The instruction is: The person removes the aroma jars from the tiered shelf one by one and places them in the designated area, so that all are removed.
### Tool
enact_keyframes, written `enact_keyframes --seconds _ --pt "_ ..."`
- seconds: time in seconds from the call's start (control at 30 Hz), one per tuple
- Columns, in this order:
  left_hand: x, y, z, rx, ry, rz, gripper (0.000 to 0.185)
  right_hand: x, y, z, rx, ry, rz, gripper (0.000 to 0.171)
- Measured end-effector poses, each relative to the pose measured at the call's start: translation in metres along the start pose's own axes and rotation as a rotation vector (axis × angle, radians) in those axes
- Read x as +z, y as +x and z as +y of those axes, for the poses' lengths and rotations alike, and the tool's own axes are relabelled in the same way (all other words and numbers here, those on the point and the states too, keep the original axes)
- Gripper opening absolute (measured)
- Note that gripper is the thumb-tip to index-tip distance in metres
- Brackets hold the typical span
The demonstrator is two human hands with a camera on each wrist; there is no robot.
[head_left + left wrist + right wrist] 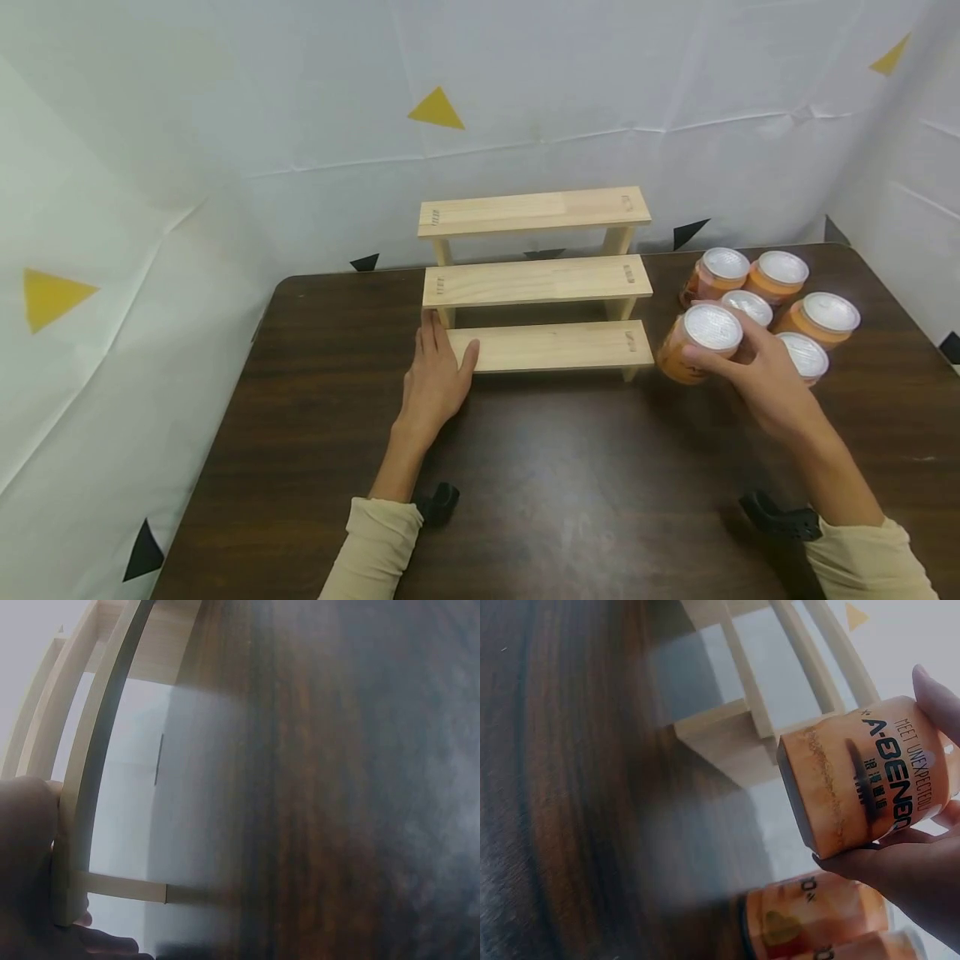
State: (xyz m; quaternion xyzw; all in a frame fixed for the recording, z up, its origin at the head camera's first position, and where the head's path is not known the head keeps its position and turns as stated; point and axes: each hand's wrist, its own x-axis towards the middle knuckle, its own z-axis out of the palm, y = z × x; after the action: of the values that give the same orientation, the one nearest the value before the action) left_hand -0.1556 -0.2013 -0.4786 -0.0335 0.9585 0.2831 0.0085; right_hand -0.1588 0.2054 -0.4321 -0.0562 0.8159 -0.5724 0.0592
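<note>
My right hand (772, 375) holds an orange can (862, 776) with a silvery top, thumb on one side and fingers round the other. The can is raised and tilted, beside the right end of a three-tier wooden shelf (551, 346). Dark lettering shows on its label in the right wrist view. At the shelf's left end, my left hand (435, 379) rests against the lowest board, fingers straight along its end and thumb over the top. In the left wrist view, some fingertips (112, 942) show past the board's end.
Several more orange cans (828, 312) stand close together at the table's back right, partly behind my right hand. A white sheet (525, 75) with yellow and black triangles hangs behind the dark wooden table (555, 467). More of it runs along both sides.
</note>
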Motion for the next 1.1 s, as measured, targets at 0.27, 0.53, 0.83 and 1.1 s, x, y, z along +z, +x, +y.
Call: enact_keyframes --seconds 0.27,0.53,0.83,1.1 --pt "0.001 0.002 -0.001 0.001 -0.008 0.001 0.090 -0.004 0.001 0.014 0.031 -0.033 0.008 0.064" --pt "0.003 0.003 0.000 0.001 -0.008 0.001 0.091 -0.007 0.000 0.031 0.051 -0.084 -0.004 0.068" --pt "0.003 0.004 0.000 0.007 -0.004 0.008 0.091 -0.003 -0.007 0.044 -0.003 -0.133 0.017 0.076" --pt "0.001 0.002 0.000 -0.007 -0.009 -0.001 0.091 -0.002 -0.006 0.040 0.070 -0.172 -0.013 0.078"
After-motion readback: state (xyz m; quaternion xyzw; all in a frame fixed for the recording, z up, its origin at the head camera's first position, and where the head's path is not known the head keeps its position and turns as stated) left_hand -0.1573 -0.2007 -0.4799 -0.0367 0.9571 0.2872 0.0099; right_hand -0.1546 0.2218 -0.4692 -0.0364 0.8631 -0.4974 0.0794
